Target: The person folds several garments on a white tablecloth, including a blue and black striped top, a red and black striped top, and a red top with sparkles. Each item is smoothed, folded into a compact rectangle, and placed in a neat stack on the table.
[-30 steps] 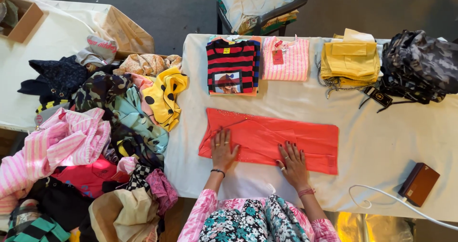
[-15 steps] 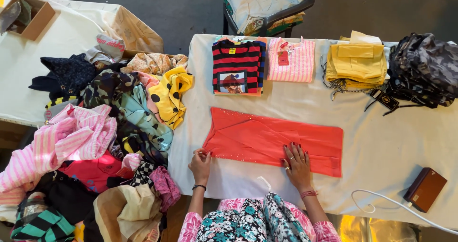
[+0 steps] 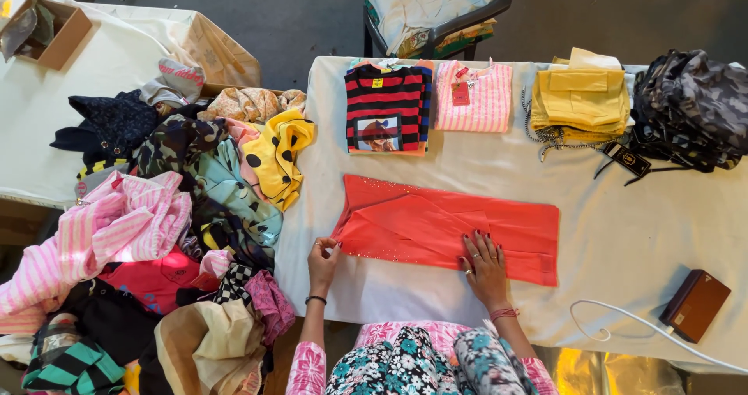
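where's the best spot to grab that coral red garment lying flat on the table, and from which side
Probably its left end, approached from the near-left edge of the table. The coral garment lies flat and long across the cloth, so only its edges offer anything to pinch. The left hand already pinches the lower left corner, while the right hand rests flat on the near edge, steadying it.

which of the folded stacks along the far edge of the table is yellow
The third stack from the left, the yellow one. It lies between the pink striped top and the camouflage pile; the leftmost stack is red and black striped.
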